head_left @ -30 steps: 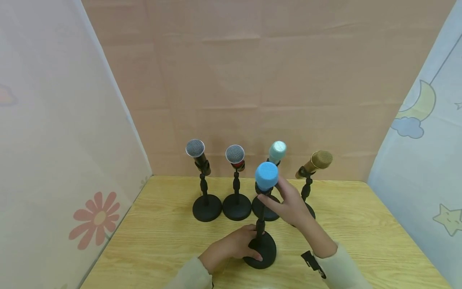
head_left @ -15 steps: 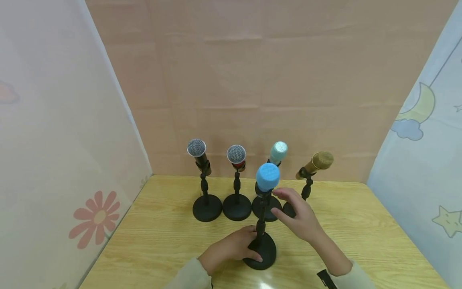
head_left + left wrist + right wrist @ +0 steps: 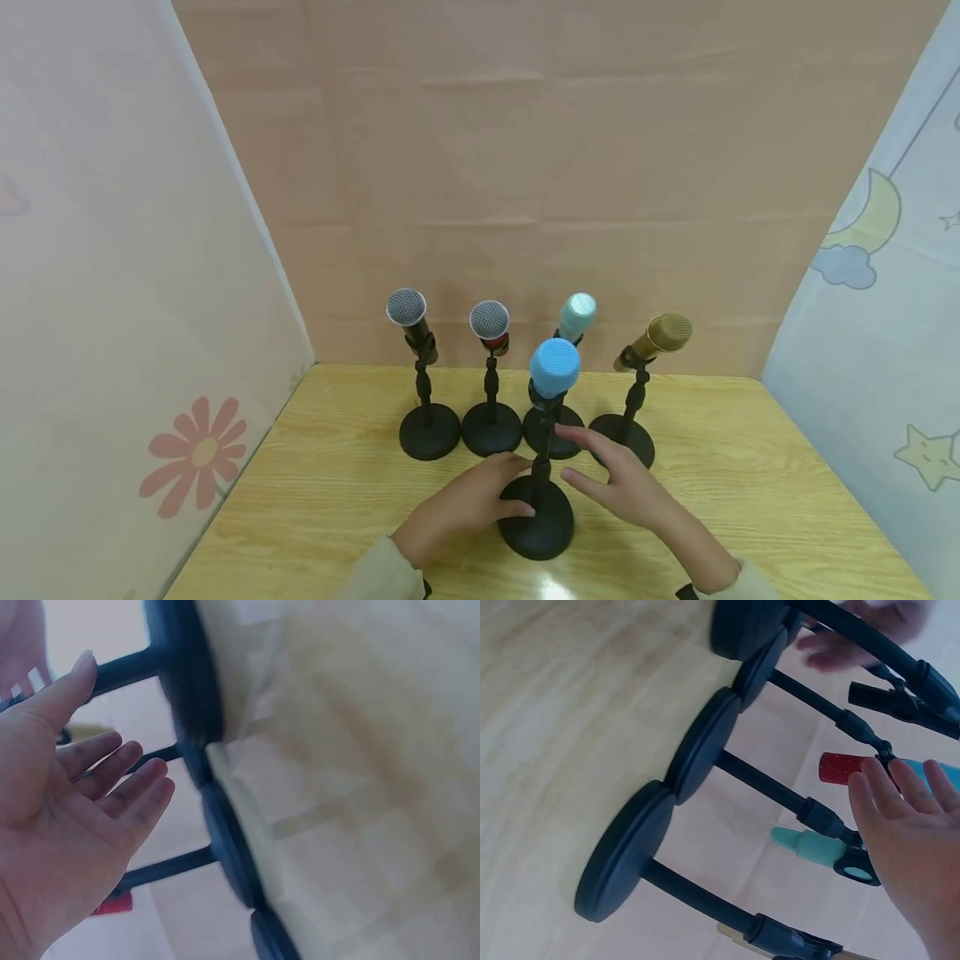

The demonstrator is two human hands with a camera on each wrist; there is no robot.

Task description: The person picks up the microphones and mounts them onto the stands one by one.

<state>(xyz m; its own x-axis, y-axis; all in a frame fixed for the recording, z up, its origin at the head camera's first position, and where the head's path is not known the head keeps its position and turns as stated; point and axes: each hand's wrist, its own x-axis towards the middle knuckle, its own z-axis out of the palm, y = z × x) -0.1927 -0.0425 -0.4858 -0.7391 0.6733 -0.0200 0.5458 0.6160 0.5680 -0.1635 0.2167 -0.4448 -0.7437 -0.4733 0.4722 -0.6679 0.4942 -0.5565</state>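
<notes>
A microphone with a bright blue head (image 3: 555, 367) sits upright in a black desk stand (image 3: 546, 533) with a round base, at the front middle of the table. My left hand (image 3: 472, 500) is at the left of that base, thumb over its top; the left wrist view shows the palm (image 3: 60, 817) facing the stand with fingers extended and apart. To the right of the pole, my right hand (image 3: 630, 487) has thumb and fingers spread, holding nothing. In the right wrist view the right hand's fingers (image 3: 911, 791) overlap a red microphone handle (image 3: 840, 768) behind.
Behind stands a row of microphones on black stands: a black one with silver head (image 3: 406, 308), a red one (image 3: 493, 342), a mint one (image 3: 578, 315) and a gold one (image 3: 667, 332). A beige cloth (image 3: 480, 167) hangs behind the wooden table (image 3: 315, 500).
My right hand has let go of the blue microphone's upper part and moved down beside the pole. My left hand has loosened from the base and shifted slightly left.
</notes>
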